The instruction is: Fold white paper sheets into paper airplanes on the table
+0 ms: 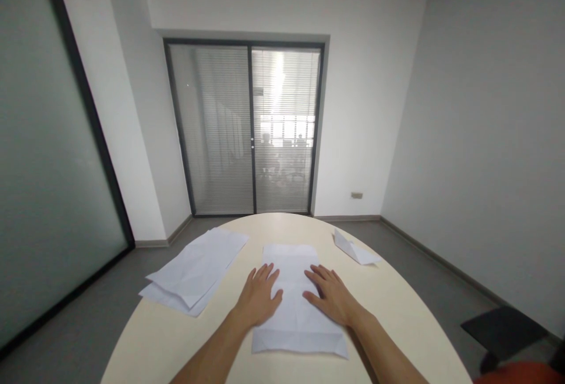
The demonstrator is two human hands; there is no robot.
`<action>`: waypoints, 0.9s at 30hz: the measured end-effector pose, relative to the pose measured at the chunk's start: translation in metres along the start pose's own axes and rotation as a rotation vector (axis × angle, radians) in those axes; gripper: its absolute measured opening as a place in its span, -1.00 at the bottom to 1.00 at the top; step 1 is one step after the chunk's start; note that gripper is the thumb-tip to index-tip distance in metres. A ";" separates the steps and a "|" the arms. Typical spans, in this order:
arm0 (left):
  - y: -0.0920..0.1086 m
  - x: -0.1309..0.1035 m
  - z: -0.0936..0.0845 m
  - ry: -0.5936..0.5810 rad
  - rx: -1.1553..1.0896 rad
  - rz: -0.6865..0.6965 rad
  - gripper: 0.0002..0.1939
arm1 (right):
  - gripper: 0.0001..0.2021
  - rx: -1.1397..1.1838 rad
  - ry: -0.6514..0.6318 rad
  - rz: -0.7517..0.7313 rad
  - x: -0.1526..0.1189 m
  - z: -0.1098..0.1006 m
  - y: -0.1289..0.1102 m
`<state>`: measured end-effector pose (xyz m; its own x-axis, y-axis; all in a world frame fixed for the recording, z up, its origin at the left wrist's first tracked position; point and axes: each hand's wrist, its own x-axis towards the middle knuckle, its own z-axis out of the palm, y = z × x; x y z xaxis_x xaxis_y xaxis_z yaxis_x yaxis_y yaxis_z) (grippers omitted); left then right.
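A white sheet of paper (pixel 295 307) with faint creases lies lengthwise on the round pale table (pixel 282 228), its near edge bent along a crosswise fold. On its left edge rests my left hand (pixel 260 295), palm down with the fingers spread. My right hand (pixel 331 294) lies on the right edge in the same way, fingers apart. Neither hand grips anything. To the left is a loose stack of white sheets (pixel 198 269), and at the back right a folded paper piece (pixel 355 250) has a raised flap.
The stack's left corner sticks out past the table's edge. Beyond the table are glass doors with blinds (pixel 251 131) and a wall socket (pixel 356 195). A dark flat object (pixel 503 331) and something red (pixel 516 373) are at the lower right.
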<state>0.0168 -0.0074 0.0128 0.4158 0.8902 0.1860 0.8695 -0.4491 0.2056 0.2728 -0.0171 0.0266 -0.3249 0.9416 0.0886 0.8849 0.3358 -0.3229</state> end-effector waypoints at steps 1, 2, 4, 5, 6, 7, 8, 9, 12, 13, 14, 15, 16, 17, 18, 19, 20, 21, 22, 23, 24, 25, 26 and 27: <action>0.000 0.000 0.000 0.003 0.000 0.001 -0.41 | -0.29 0.003 -0.001 0.000 0.000 0.001 0.001; 0.000 0.000 0.000 0.006 0.000 0.002 -0.41 | -0.29 0.006 0.001 0.000 0.000 0.001 0.001; 0.000 -0.001 0.000 0.011 -0.005 0.004 -0.41 | -0.29 0.008 0.013 -0.003 0.000 0.002 0.002; -0.001 -0.001 0.000 0.011 -0.008 0.004 -0.41 | -0.29 0.007 0.019 -0.007 0.000 0.002 0.002; -0.001 -0.001 0.000 0.010 -0.013 0.002 -0.41 | -0.30 0.007 0.024 -0.010 0.000 0.002 0.002; -0.001 -0.001 0.000 0.010 -0.018 0.000 -0.42 | -0.31 0.007 0.029 -0.013 0.000 0.002 0.003; -0.002 -0.001 0.001 0.009 -0.024 -0.002 -0.42 | -0.32 0.010 0.032 -0.017 0.000 0.003 0.004; -0.002 0.000 0.001 0.008 -0.031 -0.004 -0.42 | -0.34 0.013 0.034 -0.022 0.001 0.003 0.005; -0.003 0.000 0.004 0.006 -0.046 -0.002 -0.41 | -0.39 0.020 0.053 -0.033 0.004 0.006 0.009; -0.004 0.000 0.005 0.005 -0.050 0.002 -0.40 | -0.40 0.022 0.061 -0.040 0.005 0.007 0.011; -0.004 0.000 0.005 0.007 -0.053 0.004 -0.40 | -0.41 0.025 0.072 -0.048 0.006 0.007 0.012; -0.004 0.000 0.006 0.014 -0.055 0.006 -0.40 | -0.42 0.031 0.084 -0.055 0.006 0.008 0.013; -0.004 0.000 0.007 0.026 -0.056 0.009 -0.42 | -0.44 0.039 0.094 -0.063 0.006 0.008 0.013; -0.005 0.000 0.007 0.043 -0.057 0.012 -0.44 | -0.45 0.047 0.103 -0.070 0.006 0.008 0.014; -0.004 -0.001 0.007 0.064 -0.058 0.016 -0.46 | -0.46 0.053 0.109 -0.075 0.006 0.007 0.014; -0.004 -0.001 0.007 0.088 -0.059 0.023 -0.48 | -0.47 0.057 0.115 -0.078 0.005 0.007 0.013; -0.004 -0.001 0.006 0.112 -0.061 0.031 -0.50 | -0.48 0.060 0.119 -0.085 0.004 0.006 0.013; -0.003 -0.001 0.006 0.134 -0.066 0.039 -0.53 | -0.49 0.065 0.125 -0.092 0.003 0.005 0.012; -0.003 -0.002 0.006 0.156 -0.073 0.043 -0.55 | -0.50 0.072 0.134 -0.101 0.002 0.003 0.011; -0.003 -0.002 0.005 0.177 -0.084 0.044 -0.58 | -0.52 0.081 0.145 -0.109 0.001 0.002 0.011; -0.003 -0.003 0.005 0.195 -0.098 0.044 -0.61 | -0.53 0.090 0.154 -0.116 0.001 0.001 0.010; -0.004 -0.003 0.004 0.210 -0.117 0.045 -0.63 | -0.55 0.099 0.161 -0.121 0.000 0.001 0.009; -0.005 -0.004 0.003 0.221 -0.140 0.049 -0.65 | -0.56 0.106 0.166 -0.123 -0.001 0.000 0.009; -0.006 -0.004 0.002 0.226 -0.167 0.059 -0.67 | -0.57 0.112 0.166 -0.127 -0.001 -0.001 0.008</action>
<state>0.0102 -0.0082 0.0087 0.3784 0.8308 0.4082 0.7818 -0.5230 0.3396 0.2808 -0.0152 0.0249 -0.3638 0.8864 0.2862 0.7950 0.4556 -0.4005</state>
